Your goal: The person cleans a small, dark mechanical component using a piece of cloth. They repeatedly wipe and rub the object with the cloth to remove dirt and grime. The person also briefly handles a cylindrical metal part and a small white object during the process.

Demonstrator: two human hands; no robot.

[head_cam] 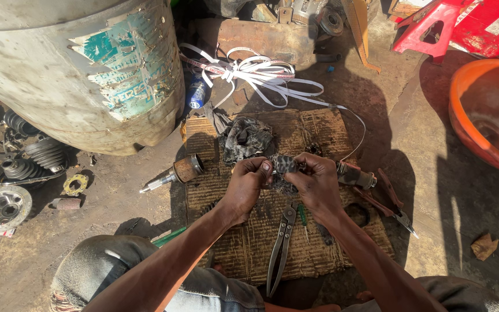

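Note:
Both my hands meet over a dirty cardboard mat [244,248] on the ground. My left hand [246,185] and my right hand [317,185] together grip a dark, greasy ribbed part [285,165] held between the fingertips. Just right of my right hand lies a greasy metal shaft piece [354,175]. A long pair of pliers [281,245] rests on the mat below my hands. A green-handled screwdriver [302,216] lies beside it.
A large worn drum [88,63] stands at the left. A joint with a shaft [175,173] and a dirty rag [248,138] lie by the mat, white strapping [255,72] behind. Red-handled pliers [391,199], an orange basin [486,110], rubber boots [36,156] and a hub [0,207] surround.

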